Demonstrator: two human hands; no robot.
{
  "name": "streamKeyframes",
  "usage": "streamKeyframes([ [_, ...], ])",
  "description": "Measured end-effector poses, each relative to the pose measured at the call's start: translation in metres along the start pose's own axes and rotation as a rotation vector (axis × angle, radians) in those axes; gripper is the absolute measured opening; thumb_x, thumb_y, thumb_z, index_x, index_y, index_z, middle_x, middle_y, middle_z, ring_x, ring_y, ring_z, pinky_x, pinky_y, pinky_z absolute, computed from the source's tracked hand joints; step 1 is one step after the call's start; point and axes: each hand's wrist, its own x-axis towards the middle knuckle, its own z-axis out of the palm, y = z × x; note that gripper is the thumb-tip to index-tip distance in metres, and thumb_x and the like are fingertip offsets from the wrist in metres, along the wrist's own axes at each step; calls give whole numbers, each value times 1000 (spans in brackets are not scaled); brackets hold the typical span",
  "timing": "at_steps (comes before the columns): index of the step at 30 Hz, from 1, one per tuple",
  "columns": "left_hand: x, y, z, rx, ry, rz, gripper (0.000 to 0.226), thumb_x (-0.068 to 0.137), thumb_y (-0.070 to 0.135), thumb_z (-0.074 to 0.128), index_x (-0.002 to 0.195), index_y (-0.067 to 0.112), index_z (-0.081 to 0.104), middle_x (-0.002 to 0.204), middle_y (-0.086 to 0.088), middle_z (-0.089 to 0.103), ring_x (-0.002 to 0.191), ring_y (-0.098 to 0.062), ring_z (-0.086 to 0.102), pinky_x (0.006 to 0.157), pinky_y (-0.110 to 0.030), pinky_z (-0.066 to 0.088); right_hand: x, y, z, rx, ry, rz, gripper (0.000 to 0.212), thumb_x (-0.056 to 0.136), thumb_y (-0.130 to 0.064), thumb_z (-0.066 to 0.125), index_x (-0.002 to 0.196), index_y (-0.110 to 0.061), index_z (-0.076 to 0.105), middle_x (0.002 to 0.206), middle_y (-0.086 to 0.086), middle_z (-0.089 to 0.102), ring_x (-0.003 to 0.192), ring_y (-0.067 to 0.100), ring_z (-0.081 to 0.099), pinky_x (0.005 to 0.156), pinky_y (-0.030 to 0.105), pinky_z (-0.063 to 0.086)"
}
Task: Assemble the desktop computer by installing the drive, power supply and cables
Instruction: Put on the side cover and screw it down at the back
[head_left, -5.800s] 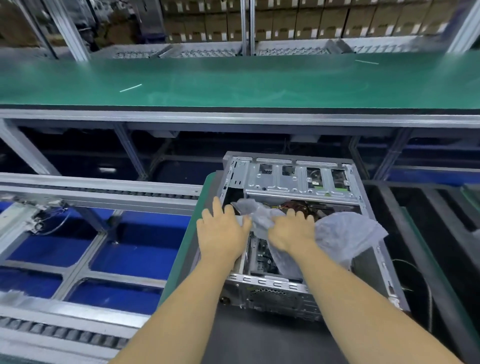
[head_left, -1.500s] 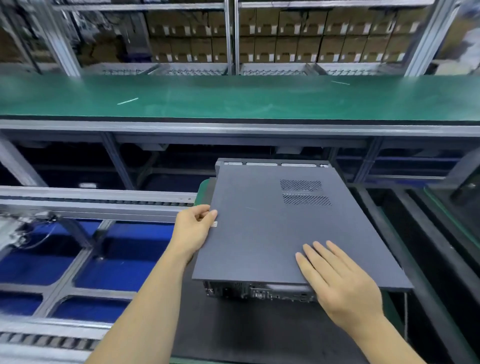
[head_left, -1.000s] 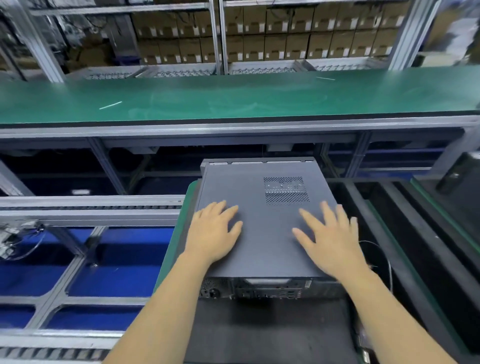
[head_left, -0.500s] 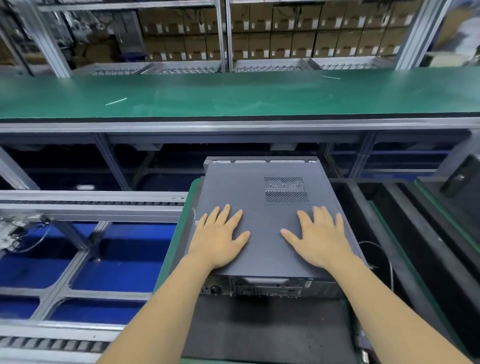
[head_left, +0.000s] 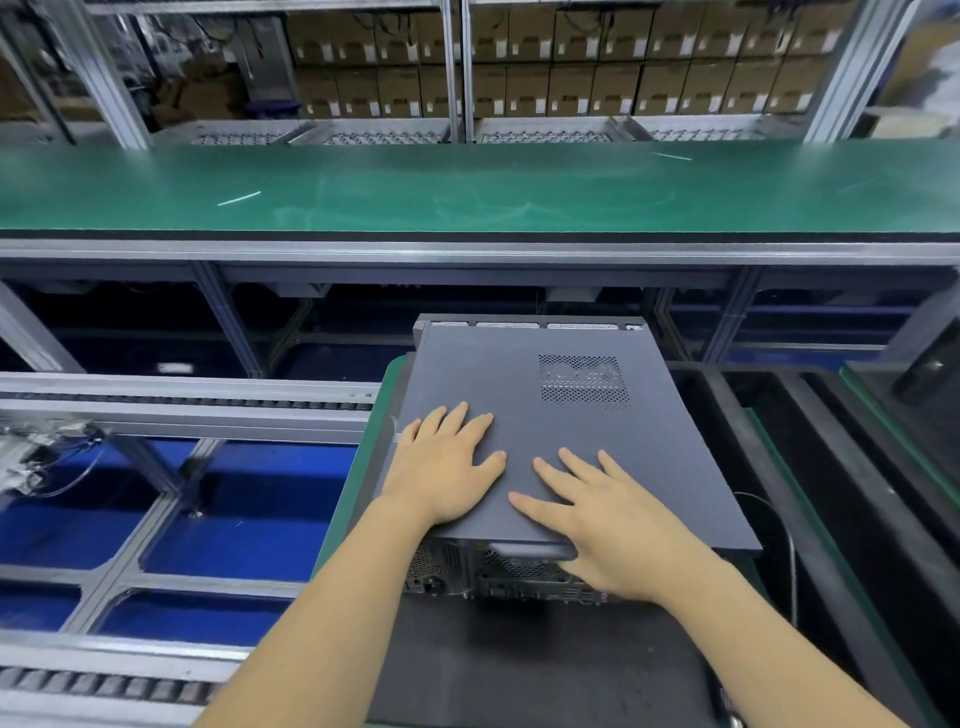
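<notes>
Green benches and stacked cartons surround my station, the computer case (head_left: 519, 571) lying on its dark tray (head_left: 519, 670). My left hand (head_left: 447, 470) and right hand (head_left: 605, 530) press flat, fingers spread, on its side panel (head_left: 571, 441). Next it likely needs sliding fully home.

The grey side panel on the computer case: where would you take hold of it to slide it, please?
Probably by the raised lip at the near edge of the side panel, above the case's rear ports, coming from the person's side. The panel lies flat under the left hand and right hand, offering little else to hold.
</notes>
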Motion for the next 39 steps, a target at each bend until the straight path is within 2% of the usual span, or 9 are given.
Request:
streamKeyframes([
  [3, 2, 5, -3, -8, -14, -10, 63, 95, 65, 29, 154, 42, 22, 166, 4, 13, 152, -21, 9, 123, -44, 7, -1, 4, -5, 26, -1, -12, 73, 96, -61, 44, 156, -42, 8, 166, 7, 8, 152, 34, 6, 120, 57, 7],
  [12, -5, 3, 16, 33, -6, 4, 66, 96, 68, 18, 157, 42, 7, 168, 4, 2, 153, -20, -1, 122, -43, -1, 2, 6, 11, 53, -120, 25, 92, 80, -80, 44, 155, -46, 1, 167, 2, -4, 153, 31, -5, 120, 55, -4],
  [19, 9, -1, 13, 72, 2, 11, 67, 96, 68, 21, 157, 42, 8, 166, 2, 8, 150, -20, 3, 118, -43, 4, 11, 12, 3, 223, 35, 131, 106, 62, -100, 29, 153, -46, 22, 153, -10, 19, 141, 19, 14, 119, 44, 11],
  [24, 15, -1, 10, 66, 3, 19, 66, 94, 70, 25, 154, 43, 17, 163, 2, 15, 148, -21, 8, 115, -43, 9, 36, 8, -2, 286, -135, 253, 123, 51, -106, 19, 155, -45, -4, 164, 0, -20, 149, 28, -23, 119, 57, -9],
  [28, 23, -1, 5, 118, 87, 48, 61, 93, 71, 29, 147, 42, 31, 143, 1, 36, 132, -23, 30, 104, -41, 26, 33, 22, -10, 256, -53, 224, 109, 57, -101, 24, 152, -47, 21, 165, -5, 15, 150, 23, 12, 118, 46, 13],
  [31, 25, 4, 11, 96, 39, 27, 63, 95, 69, 27, 153, 44, 22, 161, -3, 21, 147, -26, 16, 115, -42, 16, 31, 36, -17, 401, 13, 225, 92, 66, -92, 39, 147, -50, 34, 159, -17, 30, 146, 14, 21, 118, 40, 21],
  [33, 25, 4, 14, 71, -17, 18, 66, 96, 69, 22, 156, 46, 11, 168, 0, 3, 153, -25, 0, 122, -44, 3, 30, 41, -16, 446, -37, 254, 100, 63, -91, 49, 150, -50, 25, 163, -16, 14, 151, 15, 5, 122, 46, 9],
  [36, 27, -1, 13, 24, -60, 30, 67, 95, 70, 23, 156, 46, 9, 168, 2, -2, 154, -24, -4, 123, -44, -2, 24, 33, -8, 341, -238, 237, 132, 45, -100, 48, 150, -51, -15, 159, -6, -29, 144, 28, -35, 113, 64, -18],
  [39, 27, 0, 9, 14, -68, 24, 66, 95, 70, 24, 155, 47, 10, 168, 3, -1, 154, -23, -4, 123, -44, -2, 18, 5, 4, 144, -254, 134, 137, 51, -96, 52, 142, -45, -36, 152, 7, -42, 138, 38, -41, 107, 73, -17],
])
